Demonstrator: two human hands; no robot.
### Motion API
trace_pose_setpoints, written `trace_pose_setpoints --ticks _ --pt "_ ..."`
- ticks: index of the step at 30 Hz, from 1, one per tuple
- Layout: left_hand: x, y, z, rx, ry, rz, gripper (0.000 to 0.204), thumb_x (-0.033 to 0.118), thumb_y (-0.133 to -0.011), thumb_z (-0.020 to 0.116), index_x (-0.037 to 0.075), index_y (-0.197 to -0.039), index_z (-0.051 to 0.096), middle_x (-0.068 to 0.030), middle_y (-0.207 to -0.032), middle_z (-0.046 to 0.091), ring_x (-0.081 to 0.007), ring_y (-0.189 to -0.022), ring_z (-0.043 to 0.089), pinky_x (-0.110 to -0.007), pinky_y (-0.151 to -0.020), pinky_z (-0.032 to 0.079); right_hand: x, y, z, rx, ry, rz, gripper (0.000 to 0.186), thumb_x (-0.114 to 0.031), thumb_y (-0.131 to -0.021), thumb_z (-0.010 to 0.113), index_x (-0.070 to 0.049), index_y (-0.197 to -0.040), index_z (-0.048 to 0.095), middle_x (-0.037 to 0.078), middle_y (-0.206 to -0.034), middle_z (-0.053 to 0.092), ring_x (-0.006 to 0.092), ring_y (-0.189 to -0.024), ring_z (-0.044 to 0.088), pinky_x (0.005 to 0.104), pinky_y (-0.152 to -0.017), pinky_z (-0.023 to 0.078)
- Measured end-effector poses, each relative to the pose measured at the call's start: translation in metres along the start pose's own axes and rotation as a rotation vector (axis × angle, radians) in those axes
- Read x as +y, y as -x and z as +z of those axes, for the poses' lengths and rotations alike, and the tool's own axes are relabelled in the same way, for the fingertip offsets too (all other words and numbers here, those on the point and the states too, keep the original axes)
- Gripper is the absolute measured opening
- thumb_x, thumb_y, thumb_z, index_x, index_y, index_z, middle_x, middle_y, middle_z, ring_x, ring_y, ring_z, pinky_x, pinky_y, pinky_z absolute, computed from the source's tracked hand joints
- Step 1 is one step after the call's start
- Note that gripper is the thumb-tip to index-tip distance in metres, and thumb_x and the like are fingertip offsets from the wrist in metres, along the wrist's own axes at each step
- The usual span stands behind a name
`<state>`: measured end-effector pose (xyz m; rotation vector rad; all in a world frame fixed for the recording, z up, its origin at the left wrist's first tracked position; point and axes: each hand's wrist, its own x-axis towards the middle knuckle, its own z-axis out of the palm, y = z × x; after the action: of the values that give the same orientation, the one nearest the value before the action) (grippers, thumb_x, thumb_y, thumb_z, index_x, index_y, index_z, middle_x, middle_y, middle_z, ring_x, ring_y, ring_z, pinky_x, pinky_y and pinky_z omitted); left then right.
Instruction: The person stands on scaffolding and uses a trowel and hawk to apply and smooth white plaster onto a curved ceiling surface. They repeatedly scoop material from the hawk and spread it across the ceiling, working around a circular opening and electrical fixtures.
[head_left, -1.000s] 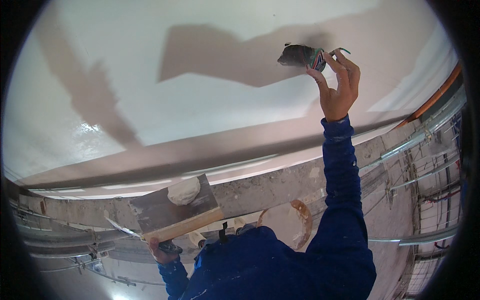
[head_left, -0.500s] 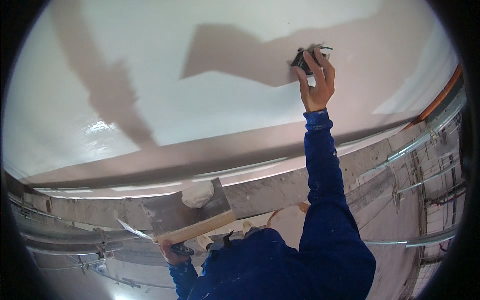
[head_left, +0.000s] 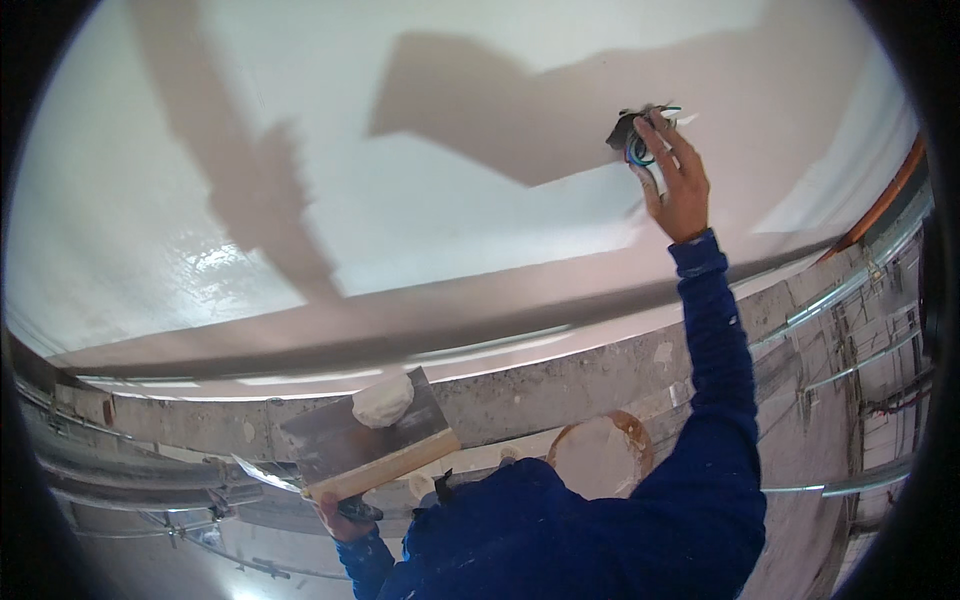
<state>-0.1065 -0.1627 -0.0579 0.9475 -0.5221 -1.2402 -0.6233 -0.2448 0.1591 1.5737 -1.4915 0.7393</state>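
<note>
My right hand (head_left: 684,200) reaches up to a dark hole (head_left: 622,132) in the smooth white plastered surface. Its thumb and fingers curl around a small coil of coloured electrical wires (head_left: 638,152) that sticks out there. Low on the left, my left hand (head_left: 338,518) is closed at the lower edge of a plasterer's hawk (head_left: 335,440), a dark plate with a wooden strip (head_left: 385,466). On the plate lies a lump of wet plaster (head_left: 385,401). A thin trowel blade (head_left: 266,474) and a dark handle (head_left: 360,509) show beside this hand; its grip is partly hidden.
A rough concrete band (head_left: 530,400) runs along the surface's lower edge. Metal scaffold tubes (head_left: 850,490) cross at both sides. A round bucket (head_left: 600,455) with a stained rim stands below my right arm. An orange pipe (head_left: 885,200) bends along the right edge.
My right hand has shifted right and slightly down in view, its fingers drawn back a little, so the hole and wire coil show more. The left hand still holds the hawk.
</note>
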Motion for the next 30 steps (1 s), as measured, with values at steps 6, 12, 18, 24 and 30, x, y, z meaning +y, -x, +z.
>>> trace_pose_setpoints --ticks 6,12,18,24,30 --pt "0.001 -0.018 -0.017 -0.045 -0.05 -0.073 0.074 0.042 -0.069 0.065 0.001 -0.121 0.031 -0.0167 -0.109 0.043 -0.0317 -0.098 0.048 -0.049 -0.082 0.045 0.003 -0.009 -0.015 -0.032 0.139 -0.114 0.056 -0.016 -0.063 0.071 -0.02 -0.115 0.053 0.001 -0.112 0.053 0.022 -0.1 0.049 0.0355 -0.088 0.039" --pt "-0.001 -0.036 -0.022 -0.116 -0.047 -0.149 0.071 0.039 -0.067 0.067 0.002 -0.117 0.034 -0.0173 -0.105 0.043 -0.0312 -0.096 0.049 -0.047 -0.076 0.049 0.0 -0.012 0.001 -0.058 -0.031 0.009 0.051 -0.014 -0.064 0.069 -0.019 -0.113 0.053 0.004 -0.106 0.054 0.0243 -0.094 0.052 0.0336 -0.082 0.045" --pt "0.001 -0.036 -0.019 -0.121 -0.018 -0.108 0.067 0.036 -0.068 0.066 0.001 -0.116 0.034 -0.0175 -0.102 0.045 -0.0313 -0.093 0.051 -0.046 -0.074 0.051 -0.003 -0.016 0.005 -0.067 -0.019 0.037 0.048 -0.013 -0.066 0.068 -0.015 -0.112 0.054 0.006 -0.105 0.055 0.0257 -0.09 0.054 0.0336 -0.079 0.047" --pt "0.006 -0.028 0.001 -0.04 0.02 -0.095 0.068 0.033 -0.067 0.063 -0.004 -0.116 0.035 -0.018 -0.097 0.049 -0.0275 -0.078 0.057 -0.036 -0.062 0.053 -0.019 -0.007 0.015 0.016 0.083 0.122 0.054 -0.001 -0.066 0.063 -0.015 -0.116 0.049 0.007 -0.108 0.055 0.027 -0.091 0.053 0.0345 -0.078 0.047" --pt "0.004 -0.036 -0.005 -0.014 0.018 -0.079 0.069 0.034 -0.066 0.065 -0.004 -0.115 0.035 -0.0177 -0.094 0.048 -0.0288 -0.077 0.057 -0.037 -0.06 0.054 -0.024 -0.001 0.025 0.112 0.06 0.159 0.051 0.002 -0.067 0.061 -0.012 -0.115 0.05 0.008 -0.111 0.055 0.027 -0.09 0.054 0.0334 -0.077 0.046"
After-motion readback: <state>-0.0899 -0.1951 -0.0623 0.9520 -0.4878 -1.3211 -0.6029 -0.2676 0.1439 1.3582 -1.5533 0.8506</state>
